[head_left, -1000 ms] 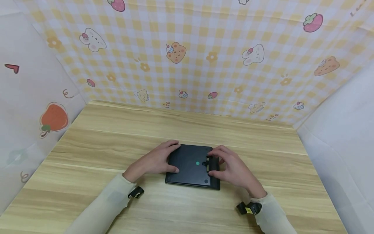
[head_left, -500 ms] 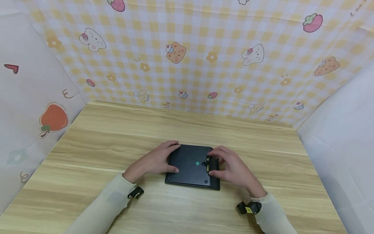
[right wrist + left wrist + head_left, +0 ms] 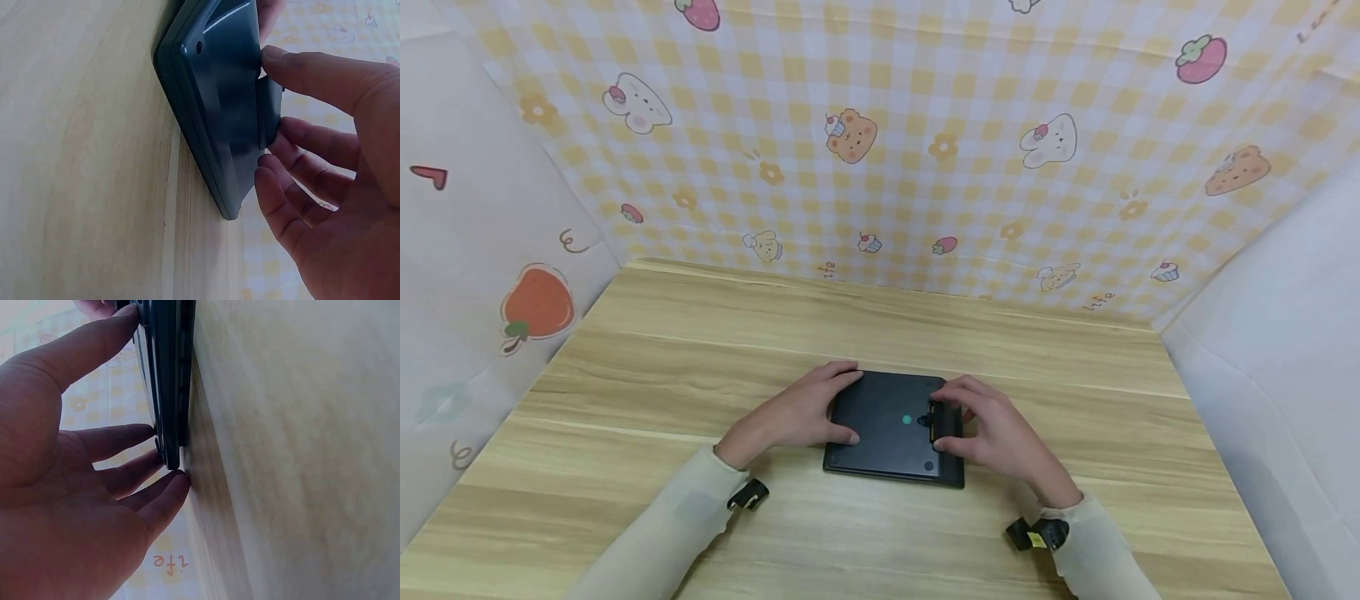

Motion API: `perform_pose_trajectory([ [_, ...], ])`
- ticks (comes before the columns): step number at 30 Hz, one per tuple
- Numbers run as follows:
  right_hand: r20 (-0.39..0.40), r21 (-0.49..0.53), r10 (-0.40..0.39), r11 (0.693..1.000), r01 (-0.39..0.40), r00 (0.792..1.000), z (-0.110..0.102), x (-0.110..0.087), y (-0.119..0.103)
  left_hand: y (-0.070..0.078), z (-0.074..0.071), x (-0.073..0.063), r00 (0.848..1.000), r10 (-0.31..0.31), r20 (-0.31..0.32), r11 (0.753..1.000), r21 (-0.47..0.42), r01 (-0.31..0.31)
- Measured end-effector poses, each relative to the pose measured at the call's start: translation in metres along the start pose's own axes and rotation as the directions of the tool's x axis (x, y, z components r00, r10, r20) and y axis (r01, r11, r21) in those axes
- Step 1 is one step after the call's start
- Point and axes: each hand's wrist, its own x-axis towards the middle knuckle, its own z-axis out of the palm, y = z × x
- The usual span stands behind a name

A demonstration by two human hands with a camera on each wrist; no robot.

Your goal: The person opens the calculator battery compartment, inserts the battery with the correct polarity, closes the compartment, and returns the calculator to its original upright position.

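Observation:
A flat black device (image 3: 883, 425) lies back side up on the wooden table; its front face is hidden. My left hand (image 3: 805, 410) holds its left end, thumb on the back and fingertips at the far edge. At the right end, my right hand (image 3: 1000, 429) pinches a small black battery cover (image 3: 949, 419) between thumb and fingers. The cover (image 3: 270, 112) stands tilted up from the back in the right wrist view. Beside it, a thin yellow strip shows in the battery compartment (image 3: 932, 423). Whether batteries are inside, I cannot tell.
The wooden table (image 3: 715, 333) reaches back to a yellow checked cloth (image 3: 895, 192) with cartoon prints. White cloth walls (image 3: 467, 250) stand at both sides. A small black camera (image 3: 748, 494) is strapped to each sleeve.
The battery cover has shifted slightly left over its compartment, and the yellow strip beside it looks narrower. The left hand and the device have stayed in place.

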Motion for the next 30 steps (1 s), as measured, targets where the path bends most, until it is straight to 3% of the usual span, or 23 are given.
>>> perform_pose_trajectory([
  [30,-0.011,0.024,0.033,0.999,-0.032,0.999,0.0017,0.002,-0.0021,0.0011,-0.0009,0.0009,1.0,0.022,-0.005,1.0,0.011,-0.022],
])
